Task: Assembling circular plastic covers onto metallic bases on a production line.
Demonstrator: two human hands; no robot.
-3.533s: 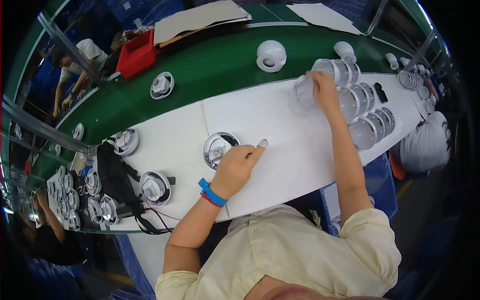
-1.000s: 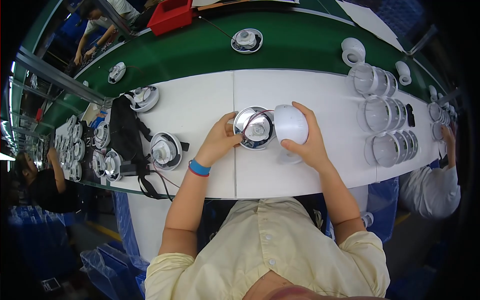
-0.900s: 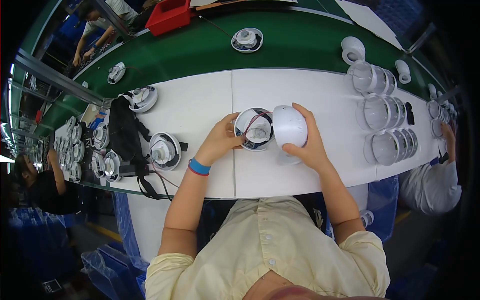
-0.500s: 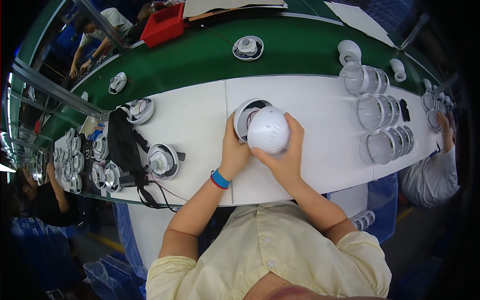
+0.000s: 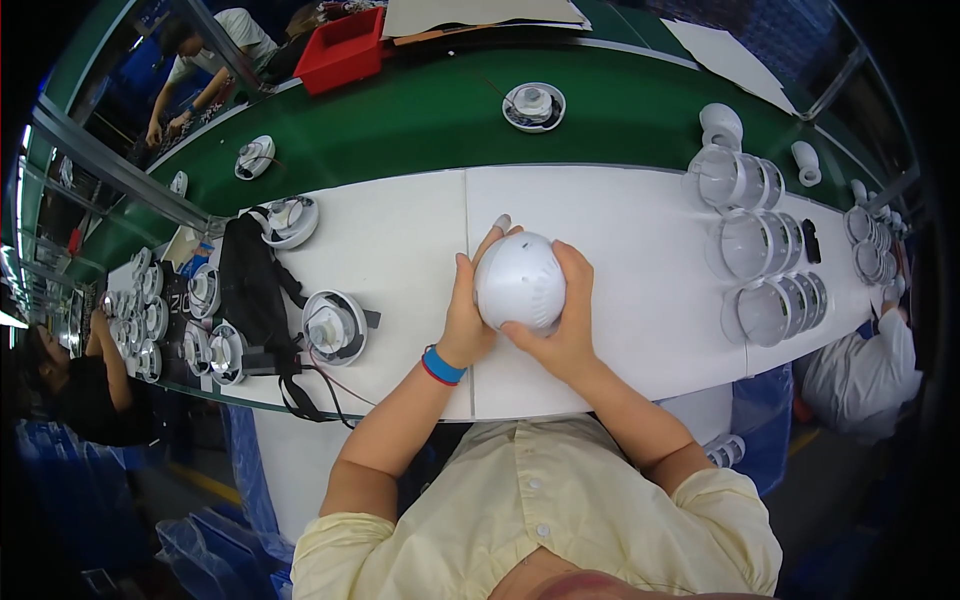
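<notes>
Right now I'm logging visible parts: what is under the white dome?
What lies under the white dome is covered from view; the left hand and right hand hold its sides, with white tabletop around it.

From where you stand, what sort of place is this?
Probably a factory assembly line: open white units sit spaced along a long green surface, probably a conveyor; clear domes stand in rows on the white worktop.

White worktop (image 5: 640, 270), clear cups (image 5: 745, 246) in rows, open round housings (image 5: 333, 328)
</notes>
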